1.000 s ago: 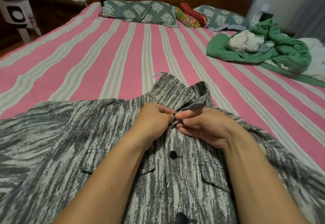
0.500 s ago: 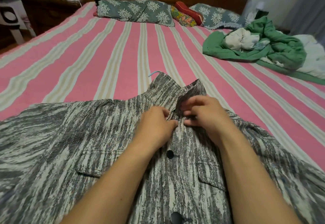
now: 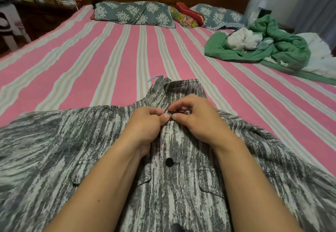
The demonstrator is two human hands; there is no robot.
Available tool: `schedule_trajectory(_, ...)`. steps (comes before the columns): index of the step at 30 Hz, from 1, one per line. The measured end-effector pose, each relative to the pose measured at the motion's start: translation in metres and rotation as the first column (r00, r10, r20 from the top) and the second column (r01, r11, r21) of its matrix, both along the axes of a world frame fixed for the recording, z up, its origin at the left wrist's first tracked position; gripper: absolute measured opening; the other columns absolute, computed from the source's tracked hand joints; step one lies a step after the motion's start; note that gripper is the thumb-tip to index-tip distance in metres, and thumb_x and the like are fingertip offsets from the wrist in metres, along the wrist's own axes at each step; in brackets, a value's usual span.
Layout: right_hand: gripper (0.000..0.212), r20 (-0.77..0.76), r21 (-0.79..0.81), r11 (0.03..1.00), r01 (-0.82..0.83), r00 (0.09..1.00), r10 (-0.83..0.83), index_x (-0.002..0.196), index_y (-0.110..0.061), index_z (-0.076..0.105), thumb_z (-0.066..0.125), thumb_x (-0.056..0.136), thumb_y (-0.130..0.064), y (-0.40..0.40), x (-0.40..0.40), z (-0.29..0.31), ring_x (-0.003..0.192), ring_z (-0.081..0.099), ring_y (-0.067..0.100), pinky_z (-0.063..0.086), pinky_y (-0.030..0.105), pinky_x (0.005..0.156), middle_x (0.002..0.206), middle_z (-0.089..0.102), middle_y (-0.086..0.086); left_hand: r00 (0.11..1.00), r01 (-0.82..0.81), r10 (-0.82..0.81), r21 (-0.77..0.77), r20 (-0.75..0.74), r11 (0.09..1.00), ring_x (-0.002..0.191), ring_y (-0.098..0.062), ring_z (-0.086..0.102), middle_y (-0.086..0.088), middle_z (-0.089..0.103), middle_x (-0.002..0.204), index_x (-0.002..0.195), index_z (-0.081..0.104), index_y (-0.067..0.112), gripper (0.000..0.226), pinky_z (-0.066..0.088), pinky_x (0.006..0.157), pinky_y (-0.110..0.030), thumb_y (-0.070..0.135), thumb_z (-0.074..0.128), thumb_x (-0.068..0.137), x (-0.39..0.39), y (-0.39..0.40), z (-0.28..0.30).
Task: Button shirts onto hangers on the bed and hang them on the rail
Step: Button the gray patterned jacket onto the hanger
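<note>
Shirt [image 3: 181, 186], grey-streaked, lies face-up across the lower frame on the striped bed [image 3: 109, 59], where the left hand [image 3: 145, 128] and right hand [image 3: 196, 120] both pinch its placket just below the collar, seemingly fastening the top button. Next, that button needs seating through its hole before lifting by the blue hanger hook [image 3: 153, 78].

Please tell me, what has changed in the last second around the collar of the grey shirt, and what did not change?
The right hand moved up from the placket to the collar base, and the collar, open before, now lies closed. Both hands still pinch the grey shirt at its top button; the left hand hardly moved. The black button below stays fastened, and the green clothes pile lies as before.
</note>
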State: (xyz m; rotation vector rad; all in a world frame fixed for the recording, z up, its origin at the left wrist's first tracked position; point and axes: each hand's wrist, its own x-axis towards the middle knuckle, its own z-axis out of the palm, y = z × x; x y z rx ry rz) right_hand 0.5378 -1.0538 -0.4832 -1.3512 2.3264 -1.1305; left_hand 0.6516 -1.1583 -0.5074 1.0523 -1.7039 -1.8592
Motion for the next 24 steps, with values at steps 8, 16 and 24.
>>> schedule_trajectory(8, 0.027, -0.049, 0.106, 0.994, 0.002, 0.999, 0.003, 0.1, -0.026, 0.067, 0.085, 0.08, -0.02, 0.0, 0.0, 0.0, 0.091, 0.061, -0.004, 0.048, 0.016, 0.08, 0.096, 0.067, -0.015, 0.998, -0.031, 0.038, 0.126, -0.052, 0.992, 0.104, -0.041, 0.069, -0.02, 0.074, 0.097, 0.093, 0.074, 0.01, 0.016, 0.051, 0.101, -0.059, 0.006, 0.078, 0.079, -0.001, -0.003, -0.002)
schedule_trajectory(16, 0.037, -0.106, 0.198, 0.98, -0.007, 0.994, 0.029, 0.126, -0.025, 0.069, 0.076, 0.09, -0.023, 0.002, 0.001, -0.002, 0.104, 0.059, 0.004, 0.045, 0.027, 0.103, 0.124, 0.069, -0.007, 0.999, 0.018, -0.023, -0.14, -0.031, 0.99, 0.046, -0.008, 0.042, 0.01, 0.056, 0.056, 0.105, 0.064, 0.022, 0.017, 0.037, 0.051, -0.023, 0.008, 0.066, 0.096, 0.0, 0.001, -0.007)
schedule_trajectory(24, 0.027, -0.155, 0.136, 0.99, 0.027, 0.988, -0.006, 0.117, -0.023, 0.073, 0.064, 0.092, -0.018, 0.001, -0.002, -0.015, 0.095, 0.06, 0.007, 0.049, 0.028, 0.088, 0.105, 0.068, -0.01, 0.998, 0.065, -0.064, -0.39, 0.015, 0.918, 0.056, -0.008, 0.05, 0.0, 0.063, 0.078, 0.098, 0.061, 0.026, 0.014, 0.04, 0.051, -0.021, 0.012, 0.064, 0.098, 0.0, 0.003, -0.006)
